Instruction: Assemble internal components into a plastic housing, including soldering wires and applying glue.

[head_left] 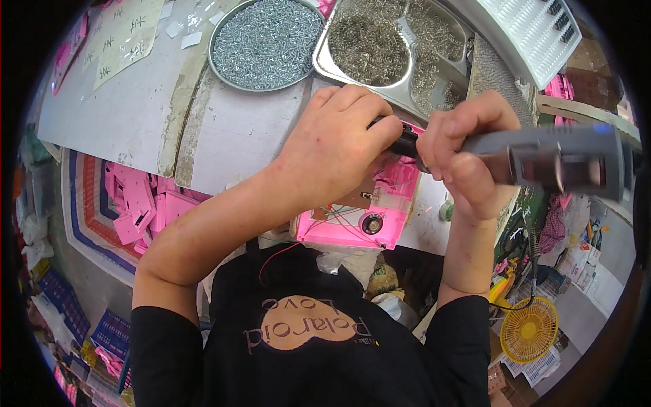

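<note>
My right hand (471,146) is closed around a grey electric screwdriver (553,152) lying nearly level, its black nose (407,142) pointing left. Thumb and fingers of my left hand (342,132) close on the front of that nose; black shows on both sides of the thumb. What the tip touches is hidden behind the left hand. Beneath both hands lies an opened pink plastic casing (349,233) on the table's near edge. Inside it are thin red wires, a brown board (357,198) and a small round black speaker (372,224).
Beyond the hands stand a round metal tray of small silver screws (268,44) and a divided steel tray of springs (369,47). A white ribbed tray (532,37) is at far right. Pink casings (139,203) fill a bin at left. A yellow basket (529,330) stands lower right.
</note>
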Demonstrator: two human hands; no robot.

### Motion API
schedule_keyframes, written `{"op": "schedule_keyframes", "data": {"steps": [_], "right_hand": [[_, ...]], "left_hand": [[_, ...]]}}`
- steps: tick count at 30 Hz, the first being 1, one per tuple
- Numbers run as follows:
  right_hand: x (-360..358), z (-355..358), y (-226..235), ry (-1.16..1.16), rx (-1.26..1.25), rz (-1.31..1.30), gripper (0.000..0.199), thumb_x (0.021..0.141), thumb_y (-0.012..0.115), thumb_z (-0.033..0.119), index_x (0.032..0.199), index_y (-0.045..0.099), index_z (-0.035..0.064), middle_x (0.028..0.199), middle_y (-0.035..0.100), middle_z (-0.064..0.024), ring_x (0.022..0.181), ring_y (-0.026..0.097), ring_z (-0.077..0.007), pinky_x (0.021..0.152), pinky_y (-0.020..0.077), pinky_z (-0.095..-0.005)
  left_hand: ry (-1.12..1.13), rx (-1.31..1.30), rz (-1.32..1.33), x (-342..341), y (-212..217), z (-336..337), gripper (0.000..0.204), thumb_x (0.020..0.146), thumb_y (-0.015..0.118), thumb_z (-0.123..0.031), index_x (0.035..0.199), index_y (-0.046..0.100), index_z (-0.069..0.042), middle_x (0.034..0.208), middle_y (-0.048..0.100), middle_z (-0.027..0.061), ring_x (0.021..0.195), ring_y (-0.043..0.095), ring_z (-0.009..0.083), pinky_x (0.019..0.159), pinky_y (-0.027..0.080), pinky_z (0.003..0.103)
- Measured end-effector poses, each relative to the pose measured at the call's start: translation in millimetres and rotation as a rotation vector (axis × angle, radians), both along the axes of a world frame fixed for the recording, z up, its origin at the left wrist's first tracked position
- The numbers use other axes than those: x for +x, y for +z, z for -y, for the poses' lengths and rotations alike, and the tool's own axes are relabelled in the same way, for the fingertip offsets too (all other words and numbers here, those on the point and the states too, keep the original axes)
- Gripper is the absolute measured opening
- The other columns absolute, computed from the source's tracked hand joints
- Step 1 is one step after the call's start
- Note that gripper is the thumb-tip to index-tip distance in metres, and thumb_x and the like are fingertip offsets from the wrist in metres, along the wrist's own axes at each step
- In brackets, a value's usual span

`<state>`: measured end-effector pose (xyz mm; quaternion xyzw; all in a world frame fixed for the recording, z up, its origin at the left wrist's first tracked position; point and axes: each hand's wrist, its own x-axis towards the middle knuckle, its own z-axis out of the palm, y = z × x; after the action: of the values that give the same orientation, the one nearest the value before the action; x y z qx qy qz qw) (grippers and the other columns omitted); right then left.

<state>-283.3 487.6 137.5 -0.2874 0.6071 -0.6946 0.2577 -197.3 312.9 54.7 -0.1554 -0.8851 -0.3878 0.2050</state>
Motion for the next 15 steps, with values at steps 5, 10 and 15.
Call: {"op": "schedule_keyframes", "data": {"steps": [5,10,15], "right_hand": [[-4,0,14,0.058,-0.078,0.037,0.037,0.088,0.075,0.024,0.105,0.052,0.0009,0.063,0.049,0.0010,0.055,0.046,-0.0092,0.052,0.0386,-0.0266],[2,-2,2,0.085,-0.318,-0.016,0.037,0.086,0.079,0.021,0.105,0.052,0.0022,0.066,0.052,-0.0010,0.058,0.047,-0.0112,0.054,0.0408,-0.0282],[10,-1,-13,0.052,-0.232,-0.095,0.035,0.082,0.084,0.017,0.098,0.056,0.0037,0.074,0.060,-0.0039,0.068,0.056,-0.0109,0.062,0.0467,-0.0259]], "left_hand": [[0.005,-0.018,-0.008,1,1,1,0.033,0.074,0.077,-0.014,0.104,0.064,-0.009,0.111,0.063,0.0074,0.105,0.059,0.0308,0.091,0.043,0.045],[0.000,-0.010,0.000,1,4,1,0.037,0.073,0.077,-0.013,0.107,0.063,-0.008,0.110,0.063,0.0089,0.105,0.060,0.0322,0.092,0.044,0.045],[0.018,0.012,0.003,1,4,-1,0.042,0.071,0.078,-0.012,0.110,0.063,-0.008,0.111,0.063,0.0100,0.106,0.060,0.0333,0.093,0.044,0.045]]}}
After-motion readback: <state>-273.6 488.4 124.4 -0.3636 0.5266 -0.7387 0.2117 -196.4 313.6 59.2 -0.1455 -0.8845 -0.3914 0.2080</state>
